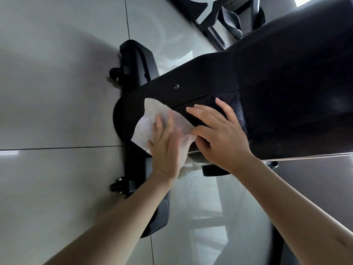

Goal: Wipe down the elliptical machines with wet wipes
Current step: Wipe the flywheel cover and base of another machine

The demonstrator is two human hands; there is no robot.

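Down by the floor (57, 96), left grip (168, 148) flat on wipe (149, 121), right grip (223, 138) splayed on elliptical cover (277, 79); I'd guess plenty left.

Wet wipe (152, 121) is white, thin and kinda crumpled, spread flat under the left hand (168, 148), with its corners poking out past the fingertips. Its right edge touches the right hand (219, 138). It's lying on the black matte shell of the elliptical machine (267, 83) (pale specks on it), which stretches away beyond the right hand.
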